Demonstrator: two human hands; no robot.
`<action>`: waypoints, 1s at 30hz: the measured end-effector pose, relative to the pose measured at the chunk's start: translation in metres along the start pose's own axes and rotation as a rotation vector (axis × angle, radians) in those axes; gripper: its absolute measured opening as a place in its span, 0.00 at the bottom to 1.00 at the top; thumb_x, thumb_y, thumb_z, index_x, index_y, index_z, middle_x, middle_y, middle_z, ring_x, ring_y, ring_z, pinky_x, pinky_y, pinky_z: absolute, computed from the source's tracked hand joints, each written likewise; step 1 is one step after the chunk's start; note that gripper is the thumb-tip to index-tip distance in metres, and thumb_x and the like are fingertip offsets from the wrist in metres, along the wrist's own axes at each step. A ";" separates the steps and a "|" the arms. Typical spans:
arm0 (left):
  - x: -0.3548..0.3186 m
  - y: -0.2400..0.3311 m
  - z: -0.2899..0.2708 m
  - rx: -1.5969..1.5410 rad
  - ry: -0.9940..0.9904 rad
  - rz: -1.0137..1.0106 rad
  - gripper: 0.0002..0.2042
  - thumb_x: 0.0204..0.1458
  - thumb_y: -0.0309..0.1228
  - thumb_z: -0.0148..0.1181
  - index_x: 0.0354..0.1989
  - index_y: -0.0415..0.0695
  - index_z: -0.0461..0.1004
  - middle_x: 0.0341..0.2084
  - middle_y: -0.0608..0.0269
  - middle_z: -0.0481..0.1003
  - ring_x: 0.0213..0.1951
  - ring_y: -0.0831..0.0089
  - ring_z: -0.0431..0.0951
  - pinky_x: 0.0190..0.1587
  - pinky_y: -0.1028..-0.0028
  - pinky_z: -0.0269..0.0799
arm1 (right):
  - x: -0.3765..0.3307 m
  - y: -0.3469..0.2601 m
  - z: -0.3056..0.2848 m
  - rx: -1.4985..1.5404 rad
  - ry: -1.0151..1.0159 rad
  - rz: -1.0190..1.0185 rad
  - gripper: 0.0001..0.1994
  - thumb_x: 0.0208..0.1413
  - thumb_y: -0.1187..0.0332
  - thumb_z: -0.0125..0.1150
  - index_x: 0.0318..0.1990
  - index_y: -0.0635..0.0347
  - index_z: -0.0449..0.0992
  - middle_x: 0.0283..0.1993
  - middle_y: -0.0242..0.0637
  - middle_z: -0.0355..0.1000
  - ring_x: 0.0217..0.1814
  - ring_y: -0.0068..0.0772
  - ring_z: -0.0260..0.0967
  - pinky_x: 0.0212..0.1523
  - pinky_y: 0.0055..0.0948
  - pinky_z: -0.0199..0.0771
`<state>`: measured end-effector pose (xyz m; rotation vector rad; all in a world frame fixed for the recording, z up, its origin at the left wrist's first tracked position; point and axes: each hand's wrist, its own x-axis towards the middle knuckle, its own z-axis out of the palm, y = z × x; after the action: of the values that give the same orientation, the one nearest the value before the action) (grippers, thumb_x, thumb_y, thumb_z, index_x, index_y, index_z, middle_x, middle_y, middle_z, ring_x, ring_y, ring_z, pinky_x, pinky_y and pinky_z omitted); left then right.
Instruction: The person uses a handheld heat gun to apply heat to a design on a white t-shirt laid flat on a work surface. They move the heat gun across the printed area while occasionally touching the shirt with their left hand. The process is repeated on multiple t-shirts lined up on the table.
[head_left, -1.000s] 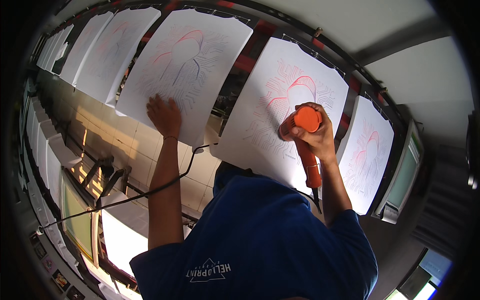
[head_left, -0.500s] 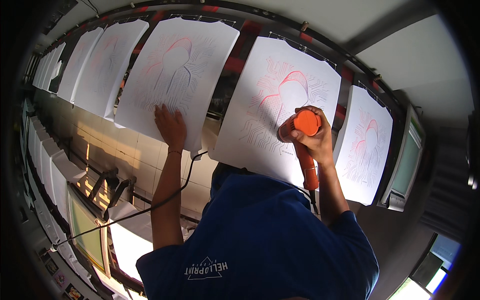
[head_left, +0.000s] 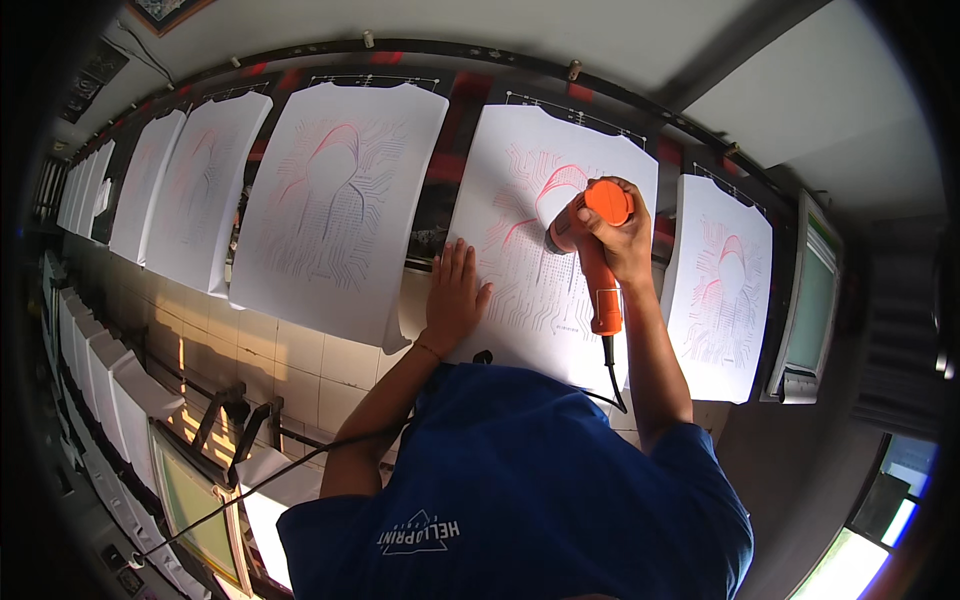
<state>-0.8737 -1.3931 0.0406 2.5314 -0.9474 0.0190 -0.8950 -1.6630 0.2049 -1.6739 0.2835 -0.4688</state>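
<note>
My right hand [head_left: 630, 245] is wrapped round an orange heat gun [head_left: 597, 275]. The gun's dark nozzle points down and left, close over a white shirt-shaped panel [head_left: 530, 350] printed with a hooded figure and circuit-like lines in red and dark ink. A bright patch shows on the panel near the gun, whose body covers part of the print. At the panel's left edge my left hand [head_left: 458, 300] lies flat, its fingers stretched out and holding nothing. Whether the nozzle touches the cloth I cannot tell.
Another printed white panel [head_left: 330, 240] lies to the left, with several more beyond it. One more panel [head_left: 725, 290] is on the right, beside a framed screen [head_left: 812, 300]. A black cord [head_left: 270, 470] runs off to the lower left. A dark rail [head_left: 480, 52] borders the far side.
My left hand has moved right, from the neighbouring panel to the edge of the one under the heat gun. The gun has shifted farther up the print. The view has shifted slightly.
</note>
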 end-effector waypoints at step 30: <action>-0.019 0.090 0.028 0.028 -0.008 -0.170 0.34 0.61 0.41 0.53 0.71 0.30 0.56 0.73 0.41 0.54 0.75 0.46 0.50 0.76 0.50 0.44 | -0.022 -0.004 -0.063 0.085 -0.410 0.166 0.36 0.40 0.64 0.84 0.55 0.69 0.70 0.50 0.42 0.75 0.53 0.33 0.73 0.60 0.34 0.71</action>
<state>-0.9484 -1.4530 0.0475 2.6313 -0.7371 -0.0292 -0.9441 -1.7086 0.2120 -1.6059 0.0965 -0.0087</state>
